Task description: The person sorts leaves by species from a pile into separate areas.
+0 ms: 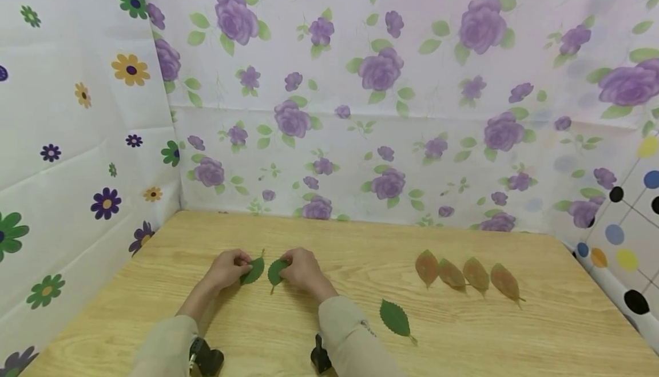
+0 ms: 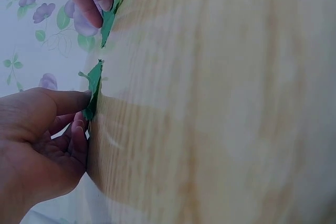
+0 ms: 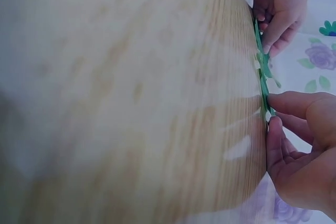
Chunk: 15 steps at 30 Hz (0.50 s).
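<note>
In the head view, my left hand (image 1: 226,269) pinches a green leaf (image 1: 254,272) with toothed edges, its stem pointing away from me. Just right of it, my right hand (image 1: 304,274) grips a second green leaf (image 1: 274,273), whose stem points toward me. A small gap separates the two leaves. From the left wrist view, the left thumb lies on its leaf (image 2: 94,87) close to the tabletop. In the right wrist view, the right thumb and fingers hold the other leaf (image 3: 264,92) at the wood surface. Parts of both leaves are hidden under the fingers.
A third green leaf (image 1: 394,318) lies on the wooden table (image 1: 463,337), right of my right forearm. Several reddish-brown leaves, such as this one (image 1: 476,274), form a row farther right. Flowered cloth (image 1: 350,154) hangs behind the table and on the left side.
</note>
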Tool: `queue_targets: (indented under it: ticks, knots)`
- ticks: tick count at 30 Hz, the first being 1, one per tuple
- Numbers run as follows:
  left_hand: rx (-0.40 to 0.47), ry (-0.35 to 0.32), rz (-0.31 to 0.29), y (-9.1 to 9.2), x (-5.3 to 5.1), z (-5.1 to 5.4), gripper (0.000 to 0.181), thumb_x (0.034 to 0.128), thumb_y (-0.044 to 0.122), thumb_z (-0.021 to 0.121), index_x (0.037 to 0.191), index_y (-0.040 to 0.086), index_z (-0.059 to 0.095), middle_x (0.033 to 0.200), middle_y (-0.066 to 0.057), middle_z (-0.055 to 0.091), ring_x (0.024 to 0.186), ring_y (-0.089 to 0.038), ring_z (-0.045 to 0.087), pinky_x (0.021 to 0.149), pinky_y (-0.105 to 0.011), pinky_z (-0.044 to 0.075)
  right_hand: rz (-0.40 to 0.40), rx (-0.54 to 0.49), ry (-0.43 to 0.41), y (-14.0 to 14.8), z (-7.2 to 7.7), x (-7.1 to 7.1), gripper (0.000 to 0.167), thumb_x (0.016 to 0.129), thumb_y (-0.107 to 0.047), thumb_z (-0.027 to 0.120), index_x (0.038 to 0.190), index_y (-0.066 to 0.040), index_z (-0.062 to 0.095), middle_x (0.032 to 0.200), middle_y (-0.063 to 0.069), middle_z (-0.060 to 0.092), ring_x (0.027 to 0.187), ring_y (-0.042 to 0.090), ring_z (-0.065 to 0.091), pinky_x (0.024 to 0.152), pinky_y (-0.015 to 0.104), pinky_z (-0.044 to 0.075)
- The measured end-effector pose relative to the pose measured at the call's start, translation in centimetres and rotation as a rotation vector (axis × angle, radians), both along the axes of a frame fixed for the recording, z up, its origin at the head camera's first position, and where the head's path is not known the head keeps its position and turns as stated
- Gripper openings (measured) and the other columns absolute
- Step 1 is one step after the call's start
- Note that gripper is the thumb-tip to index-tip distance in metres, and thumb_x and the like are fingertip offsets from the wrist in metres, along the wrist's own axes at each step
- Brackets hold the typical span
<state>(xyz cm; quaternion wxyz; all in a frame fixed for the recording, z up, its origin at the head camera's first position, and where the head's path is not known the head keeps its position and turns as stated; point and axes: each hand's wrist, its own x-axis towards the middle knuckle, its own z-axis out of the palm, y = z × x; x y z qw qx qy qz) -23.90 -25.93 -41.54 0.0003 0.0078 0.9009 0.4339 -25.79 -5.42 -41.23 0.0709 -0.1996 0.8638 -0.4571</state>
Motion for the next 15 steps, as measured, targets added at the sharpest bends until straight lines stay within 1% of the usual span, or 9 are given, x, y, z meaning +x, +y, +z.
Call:
queue_targets:
  ticks: [5,10,15]
  knots:
    - [0.000,-0.008,-0.001,0.05,0.11,0.31,0.012,0.0917,-0.001,0.059,0.101,-0.009,0.059,0.089,-0.012,0.057,0.083,-0.024,0.054,0.068,-0.032,0.048,-0.007,0.025,-0.001,0.00,0.24,-0.03,0.027,0.084,0.002,0.069,0.110,0.006,0.068,0.094,0.012,0.065,0.081,0.019,0.060,0.071,0.029,0.053]
    - [-0.003,-0.005,-0.003,0.01,0.22,0.12,0.012,0.0917,-0.001,0.059,0.100,-0.009,0.060,0.088,-0.012,0.058,0.082,-0.023,0.054,0.067,-0.032,0.048,-0.010,0.030,-0.009,-0.11,0.07,0.01,0.029,0.084,0.001,0.070,0.112,0.005,0.067,0.094,0.012,0.065,0.079,0.019,0.060,0.069,0.028,0.053]
    - [0.003,-0.006,-0.003,0.10,0.13,0.20,0.012,0.0918,-0.001,0.060,0.101,-0.009,0.060,0.088,-0.012,0.057,0.081,-0.023,0.054,0.066,-0.032,0.048,0.000,0.025,-0.007,0.02,0.20,0.06,0.028,0.084,0.002,0.069,0.112,0.006,0.067,0.094,0.012,0.065,0.078,0.019,0.061,0.068,0.027,0.054]
